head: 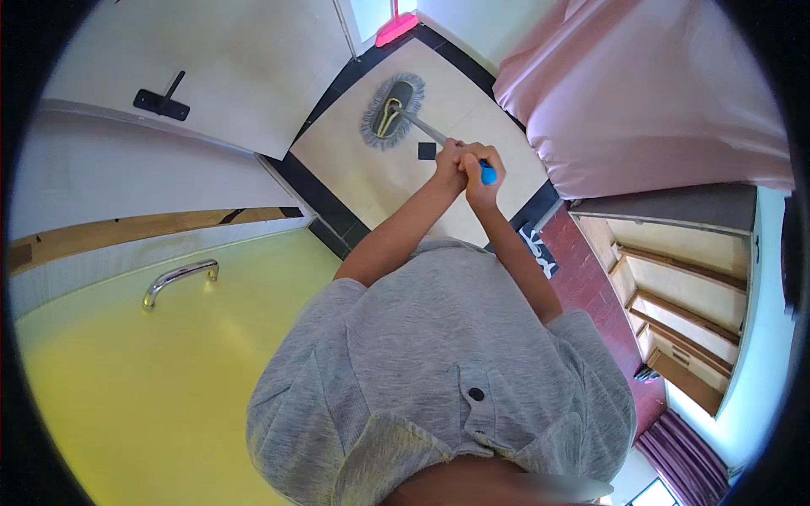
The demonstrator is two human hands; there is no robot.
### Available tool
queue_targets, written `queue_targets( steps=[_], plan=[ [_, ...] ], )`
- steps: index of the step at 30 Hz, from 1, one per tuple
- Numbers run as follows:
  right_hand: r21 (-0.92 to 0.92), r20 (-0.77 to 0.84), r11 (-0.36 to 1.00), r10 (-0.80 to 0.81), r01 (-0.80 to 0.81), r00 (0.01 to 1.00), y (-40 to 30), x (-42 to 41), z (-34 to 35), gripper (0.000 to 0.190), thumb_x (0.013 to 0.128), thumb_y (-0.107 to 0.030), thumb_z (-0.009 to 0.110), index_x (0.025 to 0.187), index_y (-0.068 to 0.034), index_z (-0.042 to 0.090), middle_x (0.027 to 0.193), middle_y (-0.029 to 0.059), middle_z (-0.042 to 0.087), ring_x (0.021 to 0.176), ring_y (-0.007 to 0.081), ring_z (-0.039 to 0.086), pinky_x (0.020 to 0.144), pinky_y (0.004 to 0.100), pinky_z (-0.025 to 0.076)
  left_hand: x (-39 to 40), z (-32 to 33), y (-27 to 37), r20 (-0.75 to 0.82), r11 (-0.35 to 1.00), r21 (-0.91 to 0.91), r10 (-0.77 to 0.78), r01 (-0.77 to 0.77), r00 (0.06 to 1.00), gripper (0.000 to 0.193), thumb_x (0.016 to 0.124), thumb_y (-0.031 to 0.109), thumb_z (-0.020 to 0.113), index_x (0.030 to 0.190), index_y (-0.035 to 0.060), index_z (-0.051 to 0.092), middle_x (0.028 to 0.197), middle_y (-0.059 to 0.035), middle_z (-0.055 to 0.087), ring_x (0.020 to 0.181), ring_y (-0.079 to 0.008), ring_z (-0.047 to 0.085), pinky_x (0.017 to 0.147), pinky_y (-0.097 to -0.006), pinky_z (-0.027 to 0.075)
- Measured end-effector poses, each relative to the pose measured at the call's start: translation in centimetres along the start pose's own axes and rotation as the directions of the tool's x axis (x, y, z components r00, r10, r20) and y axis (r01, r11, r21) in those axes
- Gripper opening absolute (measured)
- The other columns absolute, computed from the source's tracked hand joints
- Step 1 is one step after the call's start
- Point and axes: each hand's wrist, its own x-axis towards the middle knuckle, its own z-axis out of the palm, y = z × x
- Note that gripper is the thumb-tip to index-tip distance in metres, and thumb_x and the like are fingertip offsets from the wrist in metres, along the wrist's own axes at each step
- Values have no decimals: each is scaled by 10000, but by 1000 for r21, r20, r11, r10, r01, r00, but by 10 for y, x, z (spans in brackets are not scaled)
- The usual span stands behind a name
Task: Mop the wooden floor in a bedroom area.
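A flat dust mop (397, 104) with a grey fringed head lies on the cream tiled floor (345, 148), in the upper middle of the view. Its thin metal handle (425, 128) slants up towards me and ends in a blue grip (487, 172). My right hand (486, 166) is wrapped around the handle at this blue end. Just below it on the handle, my left hand (450, 166) is closed too, and the two hands touch. Both forearms reach forward from the short grey sleeves. The fingers hide part of the handle.
A pink broom (397, 29) stands in the far corner. The floor has a dark tile border and a small black square inset (427, 151). A white door (221, 57) and a yellow door (158, 373) are left; a pink curtain (645, 101) and a wooden shelf unit (683, 297) are right.
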Motion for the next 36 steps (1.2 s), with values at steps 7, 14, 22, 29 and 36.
queue_targets(
  steps=[7, 14, 22, 29, 36],
  plan=[
    [-44, 167, 988, 151, -146, 974, 40, -4, 27, 72, 800, -50, 500, 753, -1, 523, 833, 89, 556, 875, 154, 515, 760, 266, 399, 44, -55, 41, 100, 989, -136, -37, 51, 994, 122, 782, 139, 410, 692, 59, 430, 657, -59, 453, 566, -173, 470, 534, -318, 443],
    [-182, 192, 958, 257, -223, 947, 45, -23, -3, 80, 813, -39, 492, 767, 13, 533, 829, 72, 563, 898, 164, 520, 820, 295, 399, 60, -70, 27, -33, 958, -139, -258, 251, 966, 76, 804, 84, 384, 743, 40, 390, 615, -46, 414, 531, -169, 447, 474, -274, 422],
    [-343, -28, 884, 330, -319, 944, -50, -5, -57, 127, 818, -59, 526, 767, 44, 580, 776, 92, 606, 793, 146, 554, 764, 277, 430, 47, -23, -31, 288, 679, 722, -469, 133, 835, 91, 809, 59, 387, 745, 22, 440, 692, -101, 458, 619, -192, 491, 579, -306, 480],
    [-488, -165, 830, 217, -271, 962, -162, -21, -109, 109, 772, -27, 530, 691, 37, 563, 731, 103, 593, 750, 178, 570, 758, 305, 433, -68, 69, -85, 278, 516, 301, -852, 802, 444, 52, 784, 37, 501, 744, 57, 474, 606, -6, 458, 567, -126, 509, 605, -237, 487],
    [-527, -458, 761, 120, -378, 881, -195, -26, -143, 91, 740, -35, 549, 686, 39, 552, 656, 84, 570, 644, 129, 533, 624, 268, 430, -79, 105, -151, 496, 444, 415, -842, 794, 211, 65, 776, 43, 499, 725, 82, 491, 685, -1, 514, 635, -98, 527, 631, -243, 476]
  ],
)
